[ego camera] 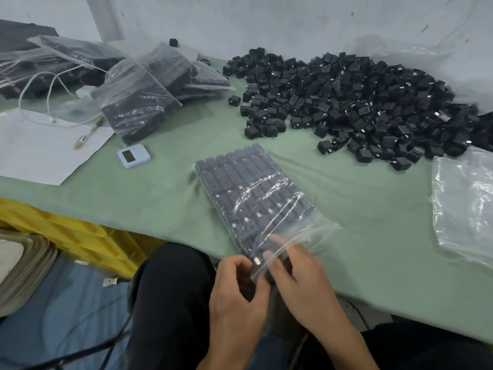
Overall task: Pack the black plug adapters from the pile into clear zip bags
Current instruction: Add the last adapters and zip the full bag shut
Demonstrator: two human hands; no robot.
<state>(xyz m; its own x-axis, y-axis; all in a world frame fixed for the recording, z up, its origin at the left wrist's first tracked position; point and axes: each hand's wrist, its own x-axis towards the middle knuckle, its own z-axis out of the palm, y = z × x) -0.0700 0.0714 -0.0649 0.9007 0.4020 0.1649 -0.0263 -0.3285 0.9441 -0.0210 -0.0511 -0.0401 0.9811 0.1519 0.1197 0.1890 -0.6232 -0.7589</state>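
A clear zip bag filled with neat rows of black plug adapters lies on the green table, its open mouth toward me at the front edge. My left hand pinches the bag's near lip beside an adapter with a white end. My right hand has its fingers inside the bag mouth, curled round a black adapter. The big loose pile of black adapters spreads across the far right of the table.
Several filled bags lie at the back left. A stack of empty clear bags sits at the right edge. White paper, a pen and a small white-blue device lie to the left. A yellow crate stands below the table.
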